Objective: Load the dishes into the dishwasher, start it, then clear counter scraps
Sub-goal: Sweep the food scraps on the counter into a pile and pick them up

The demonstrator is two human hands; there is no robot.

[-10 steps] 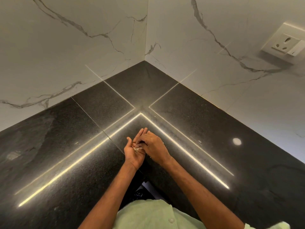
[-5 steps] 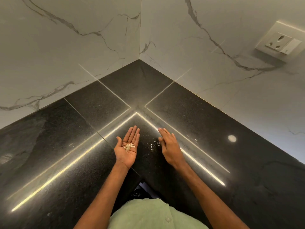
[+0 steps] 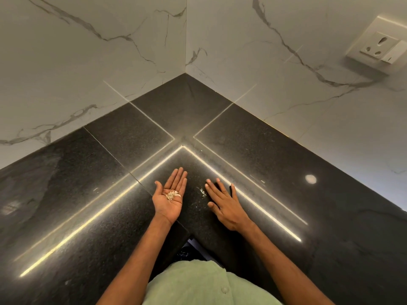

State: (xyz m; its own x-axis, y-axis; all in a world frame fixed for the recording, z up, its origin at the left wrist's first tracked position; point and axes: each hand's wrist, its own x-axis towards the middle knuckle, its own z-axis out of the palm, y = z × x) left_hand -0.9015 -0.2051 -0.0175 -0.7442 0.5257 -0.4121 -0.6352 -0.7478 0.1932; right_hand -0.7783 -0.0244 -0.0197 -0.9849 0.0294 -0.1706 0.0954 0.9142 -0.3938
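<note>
The person wears a pale green shirt with a small matching button; both forearms are bare.

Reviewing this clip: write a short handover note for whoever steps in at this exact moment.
Left hand: open, palm up, carrying a small pile of scraps.
Right hand: open, palm down, fingers straight, on or just above the black counter, holding nothing.
Loose scraps lie on the counter between the hands.
Done: some scraps gathered; dishwasher not in view.
Left: probably sweep the loose bits into the left palm, then discard.
</note>
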